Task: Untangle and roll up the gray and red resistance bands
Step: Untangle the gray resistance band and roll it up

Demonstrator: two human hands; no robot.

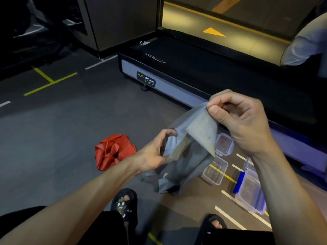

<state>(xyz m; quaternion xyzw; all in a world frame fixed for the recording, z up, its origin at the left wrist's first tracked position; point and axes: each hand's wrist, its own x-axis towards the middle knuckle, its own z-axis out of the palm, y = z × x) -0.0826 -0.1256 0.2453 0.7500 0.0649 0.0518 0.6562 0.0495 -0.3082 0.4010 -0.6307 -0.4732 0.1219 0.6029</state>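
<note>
Now we are untangling the gray band (pixel 192 149) at frame centre, right hand (pixel 242 119) pinching its top corner, left hand (pixel 155 152) gripping its middle, while the red band (pixel 113 151) is lying crumpled lower left, likely next.

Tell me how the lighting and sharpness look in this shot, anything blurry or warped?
Head view: dim overall, with a bright yellowish patch beyond the treadmill; top-left corner nearly black. The gray band and left hand are motion-blurred, the right hand sharper. Wide-angle bending curves the floor lines and edges.
</note>
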